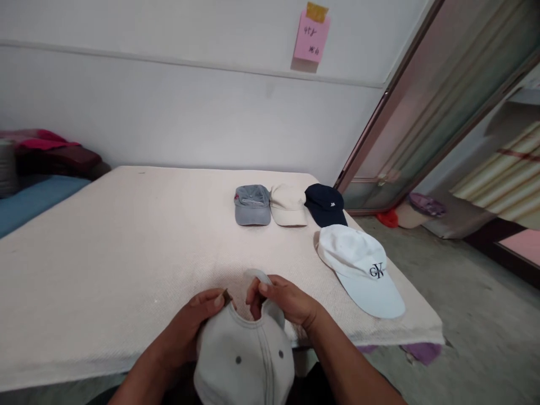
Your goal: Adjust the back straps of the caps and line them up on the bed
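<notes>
A light grey baseball cap (236,360) is held at the table's near edge, its back opening facing away from me. My left hand (206,312) pinches the left end of the opening, at a small brown buckle (228,296). On the other side, my right hand (282,298) is closed on the cap's loose back strap (258,275), which curls upward. The two strap ends are apart. To the right lies a white cap (358,264) with black letters on its front, near my right hand but not touching it.
Farther back on the cloth-covered table (126,253) sit a grey-blue cap (252,205), a beige cap (289,205) and a navy cap (325,204) in a row. A pink note (311,38) is taped to the wall. A bin (417,209) stands on the floor at right.
</notes>
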`<state>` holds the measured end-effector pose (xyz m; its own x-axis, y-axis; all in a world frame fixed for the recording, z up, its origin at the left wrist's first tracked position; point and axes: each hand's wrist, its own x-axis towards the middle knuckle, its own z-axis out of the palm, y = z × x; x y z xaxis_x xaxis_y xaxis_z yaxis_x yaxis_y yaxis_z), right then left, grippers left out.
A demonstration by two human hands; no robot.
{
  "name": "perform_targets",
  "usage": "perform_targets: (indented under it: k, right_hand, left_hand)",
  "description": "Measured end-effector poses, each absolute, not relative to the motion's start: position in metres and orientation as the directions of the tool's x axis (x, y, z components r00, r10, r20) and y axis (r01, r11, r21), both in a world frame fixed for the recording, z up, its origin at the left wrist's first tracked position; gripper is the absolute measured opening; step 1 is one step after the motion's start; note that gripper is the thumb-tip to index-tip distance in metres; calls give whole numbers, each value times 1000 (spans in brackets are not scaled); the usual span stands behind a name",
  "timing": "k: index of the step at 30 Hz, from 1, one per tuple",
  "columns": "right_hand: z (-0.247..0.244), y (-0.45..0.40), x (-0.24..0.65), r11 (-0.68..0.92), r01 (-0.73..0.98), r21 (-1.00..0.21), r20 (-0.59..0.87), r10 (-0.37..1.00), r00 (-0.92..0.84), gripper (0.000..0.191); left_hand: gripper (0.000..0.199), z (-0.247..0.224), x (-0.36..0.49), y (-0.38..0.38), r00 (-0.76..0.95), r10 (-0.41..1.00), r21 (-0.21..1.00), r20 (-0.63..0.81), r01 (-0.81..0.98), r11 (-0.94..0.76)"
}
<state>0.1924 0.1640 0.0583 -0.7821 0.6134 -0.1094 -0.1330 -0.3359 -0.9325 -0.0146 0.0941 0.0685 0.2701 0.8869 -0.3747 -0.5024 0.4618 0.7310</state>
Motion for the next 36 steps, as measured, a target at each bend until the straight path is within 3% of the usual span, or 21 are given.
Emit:
perform_targets:
  k: [8, 14, 23, 27, 31, 36]
  right_hand:
    - [52, 166, 185, -425, -219, -878, -198, 741, -642, 17]
    - [52, 168, 185, -344, -240, -908, -151, 802, -578, 29]
    - [57, 177, 198, -247, -360, -900, -86, 909, -409, 24]
    - [64, 174, 201, -257, -370, -893, -49, 872, -488, 28]
    - [68, 169, 200, -370, -264, -891, -114, 744, -658, 22]
    - [66, 164, 194, -387, -223, -894, -148, 727, -670, 11]
  left_hand:
    - [23, 72, -16, 98, 249, 907, 865, -338, -297, 404]
    - [14, 68, -5, 105, 265, 901, 845, -344, -331, 420]
    - [15, 61, 0, 104, 226, 903, 833, -366, -353, 426]
    - [19, 62, -1, 102, 232, 894, 810, -383, -380, 446]
    - [19, 62, -3, 101, 285, 883, 827, -374, -329, 457]
    - [24, 60, -4, 98, 282, 889, 842, -361, -310, 441]
